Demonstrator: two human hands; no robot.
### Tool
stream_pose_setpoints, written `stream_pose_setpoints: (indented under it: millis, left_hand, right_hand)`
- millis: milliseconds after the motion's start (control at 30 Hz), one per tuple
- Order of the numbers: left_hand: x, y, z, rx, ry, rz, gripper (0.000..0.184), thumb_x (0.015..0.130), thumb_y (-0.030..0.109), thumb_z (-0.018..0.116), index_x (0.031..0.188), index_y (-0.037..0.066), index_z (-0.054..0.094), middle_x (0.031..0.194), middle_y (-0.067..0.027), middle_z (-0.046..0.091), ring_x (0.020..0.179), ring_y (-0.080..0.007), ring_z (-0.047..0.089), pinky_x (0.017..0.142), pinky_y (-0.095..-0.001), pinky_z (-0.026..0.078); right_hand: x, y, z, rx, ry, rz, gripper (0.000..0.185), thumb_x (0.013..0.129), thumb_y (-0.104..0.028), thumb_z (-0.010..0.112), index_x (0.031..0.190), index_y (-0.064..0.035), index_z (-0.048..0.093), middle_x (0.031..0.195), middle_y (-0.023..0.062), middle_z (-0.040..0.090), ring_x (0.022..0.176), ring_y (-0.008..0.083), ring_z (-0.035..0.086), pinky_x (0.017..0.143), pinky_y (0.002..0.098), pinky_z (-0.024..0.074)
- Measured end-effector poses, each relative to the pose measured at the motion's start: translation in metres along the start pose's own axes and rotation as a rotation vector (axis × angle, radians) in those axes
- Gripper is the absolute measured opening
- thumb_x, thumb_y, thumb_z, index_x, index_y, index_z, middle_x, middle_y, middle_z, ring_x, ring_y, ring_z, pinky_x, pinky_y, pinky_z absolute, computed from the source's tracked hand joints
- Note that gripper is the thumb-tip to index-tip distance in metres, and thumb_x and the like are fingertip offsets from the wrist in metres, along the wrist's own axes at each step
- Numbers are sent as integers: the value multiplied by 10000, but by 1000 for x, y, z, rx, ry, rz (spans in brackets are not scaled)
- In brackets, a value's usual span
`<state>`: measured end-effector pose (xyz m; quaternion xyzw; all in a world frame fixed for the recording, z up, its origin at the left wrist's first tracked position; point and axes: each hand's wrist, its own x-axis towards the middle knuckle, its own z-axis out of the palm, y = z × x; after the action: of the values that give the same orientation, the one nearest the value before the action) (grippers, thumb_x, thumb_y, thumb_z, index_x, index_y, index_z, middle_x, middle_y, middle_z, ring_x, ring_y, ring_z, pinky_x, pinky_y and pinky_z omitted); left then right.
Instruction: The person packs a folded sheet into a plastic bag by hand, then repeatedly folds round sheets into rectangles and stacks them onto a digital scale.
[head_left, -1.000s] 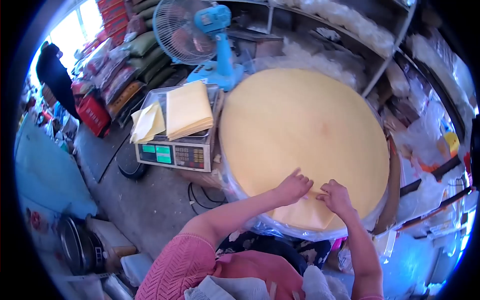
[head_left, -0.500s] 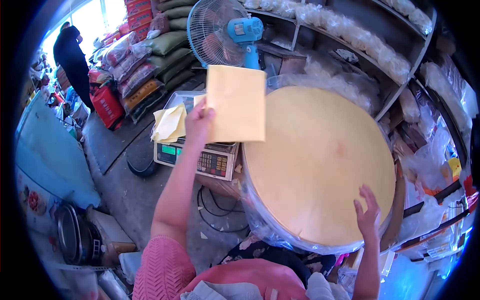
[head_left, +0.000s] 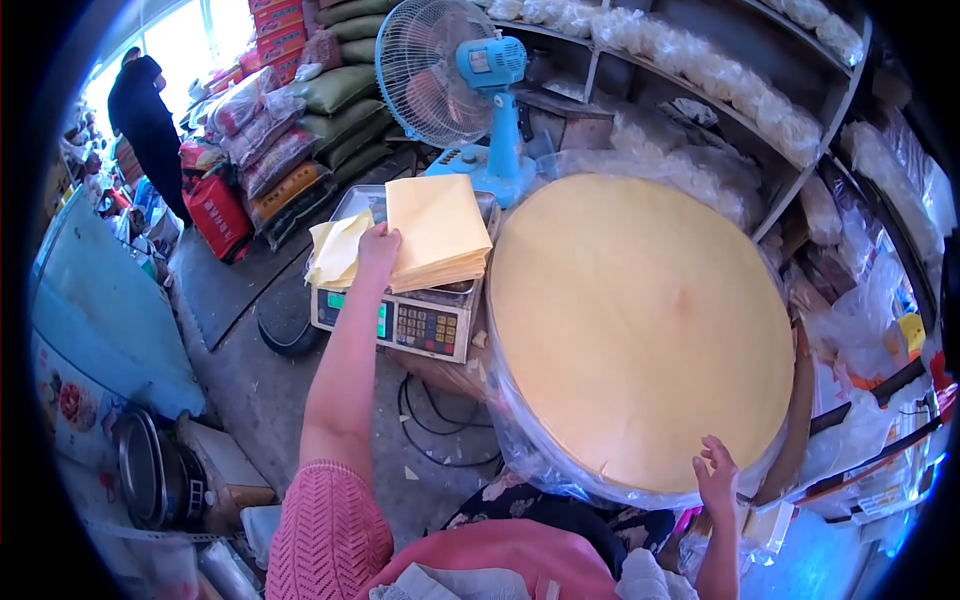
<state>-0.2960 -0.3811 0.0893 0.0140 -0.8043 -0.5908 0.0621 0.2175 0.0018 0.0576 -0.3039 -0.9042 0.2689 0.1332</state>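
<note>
at the upper middle of the frame, a stack of folded yellow sheets [head_left: 437, 225] sits on the digital scale [head_left: 428, 330]. it lies just right of the left hand [head_left: 378, 252], its longer side apparently running up and down the frame. that hand's fingers are drawn together, touching the left edge; whether they pinch a sheet, i cannot tell. the right hand [head_left: 716, 475], well apart by the lower-right rim of the large yellow disc [head_left: 640, 330], has its fingers parted, holding nothing.
</note>
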Motion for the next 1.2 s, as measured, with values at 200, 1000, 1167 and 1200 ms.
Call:
stream_pose_setpoints:
  millis: [200,1000,1167,1200]
  left_hand:
    - [1,-4,5,560,206,521,496,862,283,577,1257,0,474,1260,-250,488,1183,-392,444,1002,-448,356]
    - [-28,5,12,572,67,688,555,816,349,637,1262,50,496,1291,-156,487,1234,-349,407,1028,-476,308]
    - [-15,-18,-15,392,102,413,495,769,207,686,1200,11,542,1100,-152,594,1046,-293,548,905,-357,425]
    - [-19,-16,-20,358,54,372,492,761,197,693,1191,6,548,1084,-142,599,1006,-275,560,883,-350,437]
  right_hand:
    - [-3,-7,12,5,-17,-44,391,777,-54,660,1157,-44,568,1242,159,549,945,271,627,851,362,492]
    - [21,-79,63,138,-231,-207,304,808,-122,653,1093,-27,608,1107,162,622,930,264,642,828,352,500]
    - [94,-177,94,357,-287,-357,293,859,-208,625,1097,-39,608,1011,127,661,886,203,658,780,307,508]
    - [113,-201,102,375,-300,-344,304,862,-230,621,1101,-42,607,1005,119,665,890,200,658,781,305,509]
